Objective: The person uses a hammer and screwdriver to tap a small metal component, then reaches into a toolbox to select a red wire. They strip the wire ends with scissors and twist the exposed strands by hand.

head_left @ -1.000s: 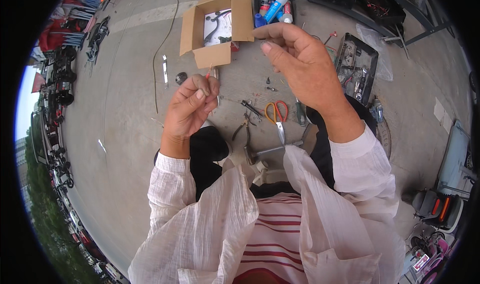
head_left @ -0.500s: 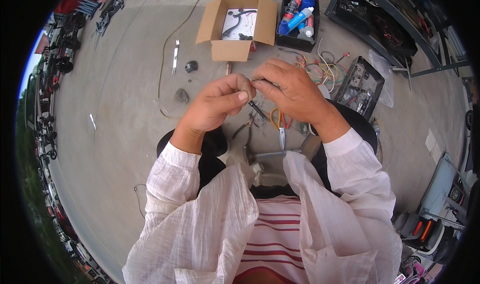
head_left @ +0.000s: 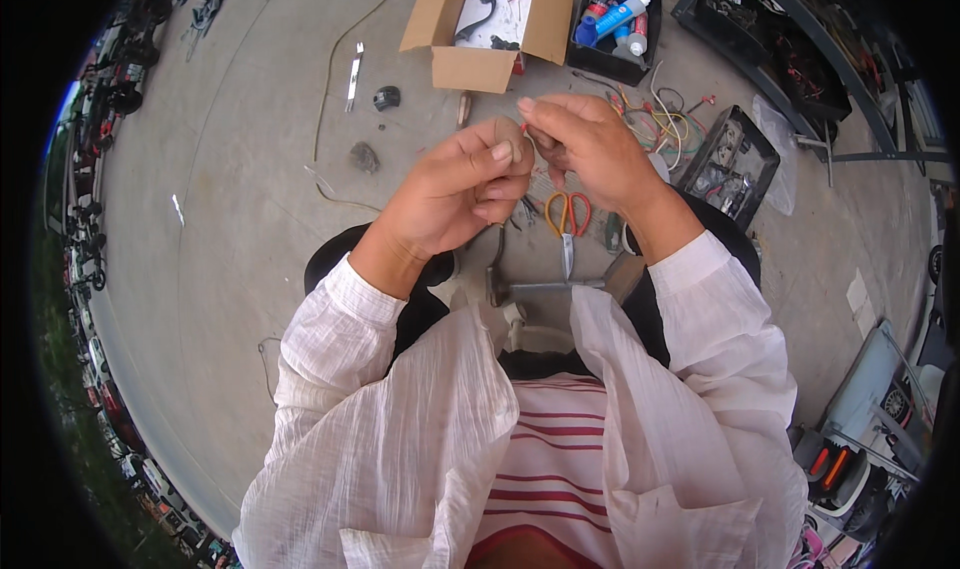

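Note:
My left hand (head_left: 465,184) is closed, its thumb pressed on the bent forefinger. A thin red wire (head_left: 525,129) pokes out at its fingertips, most of it hidden. Close by on the right, my right hand (head_left: 595,154) pinches thumb and forefinger together just above the red wire; what lies between them is too small to make out. On the floor below the hands lie scissors (head_left: 568,224) with orange and red handles, blades toward me. A hammer (head_left: 495,274) rests nearer my body. Dark cable ends (head_left: 527,209) show partly beneath my left hand.
Ahead stands an open cardboard box (head_left: 470,69) with dark parts inside. Beside it, a black bin (head_left: 610,64) holds bottles and tubes. Coloured wires (head_left: 655,119) and a black parts tray (head_left: 735,164) lie to the right, near a metal rack (head_left: 765,54).
Both hands have moved slightly right, and the right fingertips have risen from the left ones. The view has shifted, so the box and bin appear higher. The scissors now show more fully.

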A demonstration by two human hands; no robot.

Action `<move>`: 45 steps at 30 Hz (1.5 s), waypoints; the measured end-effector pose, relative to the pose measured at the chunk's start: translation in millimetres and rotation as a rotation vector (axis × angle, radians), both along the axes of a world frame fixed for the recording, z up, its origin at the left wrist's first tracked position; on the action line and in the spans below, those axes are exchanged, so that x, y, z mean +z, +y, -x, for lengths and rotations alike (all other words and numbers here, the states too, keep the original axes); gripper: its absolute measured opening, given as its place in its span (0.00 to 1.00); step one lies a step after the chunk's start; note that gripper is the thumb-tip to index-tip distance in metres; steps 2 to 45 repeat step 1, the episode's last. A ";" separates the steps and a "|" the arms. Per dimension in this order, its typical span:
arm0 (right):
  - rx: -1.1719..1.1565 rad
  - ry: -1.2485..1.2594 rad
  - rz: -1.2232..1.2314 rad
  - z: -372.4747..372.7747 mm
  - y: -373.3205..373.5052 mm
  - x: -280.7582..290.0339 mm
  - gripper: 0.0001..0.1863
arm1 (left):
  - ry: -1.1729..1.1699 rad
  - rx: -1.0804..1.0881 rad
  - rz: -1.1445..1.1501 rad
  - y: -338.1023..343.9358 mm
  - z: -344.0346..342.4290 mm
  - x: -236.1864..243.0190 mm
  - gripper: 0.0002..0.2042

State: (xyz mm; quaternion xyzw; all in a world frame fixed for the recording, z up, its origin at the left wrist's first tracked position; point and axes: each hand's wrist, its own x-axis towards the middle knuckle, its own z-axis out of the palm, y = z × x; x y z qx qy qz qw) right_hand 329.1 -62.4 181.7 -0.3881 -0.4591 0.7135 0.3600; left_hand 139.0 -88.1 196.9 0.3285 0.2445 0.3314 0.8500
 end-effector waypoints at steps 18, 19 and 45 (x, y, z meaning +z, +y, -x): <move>0.024 0.007 -0.003 -1.8 2.7 -3.8 0.18 | 0.001 0.014 0.026 -0.3 -0.3 0.5 0.13; 0.024 0.007 -0.003 -1.8 2.7 -3.8 0.18 | 0.001 0.014 0.026 -0.3 -0.3 0.5 0.13; 0.024 0.007 -0.003 -1.8 2.7 -3.8 0.18 | 0.001 0.014 0.026 -0.3 -0.3 0.5 0.13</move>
